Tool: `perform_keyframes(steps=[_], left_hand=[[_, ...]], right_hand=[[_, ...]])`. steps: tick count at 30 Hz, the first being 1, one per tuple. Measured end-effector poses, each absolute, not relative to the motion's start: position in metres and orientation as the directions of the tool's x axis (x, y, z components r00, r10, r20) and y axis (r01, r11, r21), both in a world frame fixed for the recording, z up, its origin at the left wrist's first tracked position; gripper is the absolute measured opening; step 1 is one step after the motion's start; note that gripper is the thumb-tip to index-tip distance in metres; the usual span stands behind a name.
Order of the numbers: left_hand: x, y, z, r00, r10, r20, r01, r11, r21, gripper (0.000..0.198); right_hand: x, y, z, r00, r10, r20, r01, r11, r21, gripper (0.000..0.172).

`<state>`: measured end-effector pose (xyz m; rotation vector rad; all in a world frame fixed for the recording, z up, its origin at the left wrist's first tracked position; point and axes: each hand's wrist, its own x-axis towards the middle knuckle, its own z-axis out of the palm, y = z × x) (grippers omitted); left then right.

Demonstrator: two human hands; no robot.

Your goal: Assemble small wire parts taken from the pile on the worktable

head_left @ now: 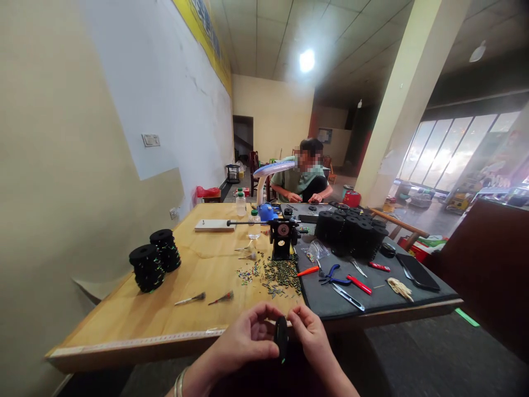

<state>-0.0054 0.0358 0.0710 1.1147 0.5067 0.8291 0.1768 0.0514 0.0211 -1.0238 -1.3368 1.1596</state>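
My left hand (pixel 254 336) grips a thin black foam spool (pixel 281 337), held on edge in front of the table, with a small green bit at its lower rim. Close to the spool's right side is my right hand (pixel 306 329). Its thumb and forefinger are pinched together; whatever lies between them is too small to make out. On the wood beyond my hands lies a scatter of small dark and yellowish pieces (pixel 283 275). Behind them stands a black winding device (pixel 282 237) with a long rod pointing left.
Stacks of black spools stand at left (pixel 146 267) and on the grey mat (pixel 397 292) at right (pixel 351 229). Blue pliers (pixel 335 274), scissors-like snips (pixel 348 296), a red knife (pixel 359 284) and brushes (pixel 221 298) lie about. A person (pixel 303 176) sits opposite behind a lamp (pixel 268 171).
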Motion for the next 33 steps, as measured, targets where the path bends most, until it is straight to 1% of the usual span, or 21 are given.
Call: perform_keyframes(steps=[4,7,10,12,14,16,20,23,26,28,30,33], left_hand=[[-0.005,0.040,0.065,0.486,0.874,-0.006,-0.312,0.180,0.933,0.051],[-0.004,0.041,0.063,0.353,0.935,-0.028,-0.247,0.123,0.961,0.047],[-0.002,0.043,0.062,0.214,0.976,0.032,-0.177,0.006,0.984,0.043],[-0.001,0.046,0.060,0.158,0.983,0.089,-0.122,-0.070,0.990,0.040],[-0.001,0.049,0.058,0.173,0.977,0.122,-0.080,-0.110,0.991,0.038],[-0.001,0.052,0.056,0.237,0.964,0.123,-0.072,-0.109,0.991,0.038],[-0.001,0.053,0.054,0.410,0.910,0.061,-0.116,-0.014,0.993,0.040],[-0.001,0.049,0.056,0.521,0.853,0.023,-0.175,0.080,0.981,0.041],[0.001,0.044,0.061,0.583,0.813,0.019,-0.245,0.153,0.957,0.043],[0.002,0.042,0.064,0.550,0.835,0.016,-0.293,0.175,0.940,0.042],[0.003,0.043,0.066,0.455,0.891,0.003,-0.319,0.160,0.934,0.042],[0.005,0.048,0.066,0.271,0.962,0.016,-0.297,0.067,0.953,0.040]], right_hand=[[0.169,0.035,0.019,-0.126,0.978,0.165,-0.028,0.163,-0.986,0.037],[0.164,0.020,0.022,-0.155,0.962,0.224,0.068,0.236,-0.969,0.033],[0.162,0.009,0.030,-0.221,0.934,0.279,0.213,0.326,-0.921,0.031],[0.164,0.005,0.039,-0.260,0.916,0.307,0.289,0.377,-0.880,0.029],[0.168,0.004,0.050,-0.277,0.901,0.333,0.333,0.415,-0.847,0.027],[0.173,0.007,0.062,-0.274,0.893,0.358,0.371,0.442,-0.817,0.025],[0.183,0.025,0.083,-0.257,0.882,0.395,0.413,0.470,-0.780,0.024],[0.187,0.042,0.082,-0.248,0.885,0.393,0.362,0.461,-0.810,0.026],[0.186,0.051,0.064,-0.233,0.912,0.337,0.297,0.397,-0.869,0.029],[0.183,0.048,0.049,-0.231,0.936,0.266,0.253,0.322,-0.912,0.031],[0.180,0.039,0.039,-0.258,0.941,0.220,0.238,0.282,-0.930,0.031],[0.176,0.023,0.039,-0.315,0.921,0.229,0.286,0.323,-0.902,0.027]])
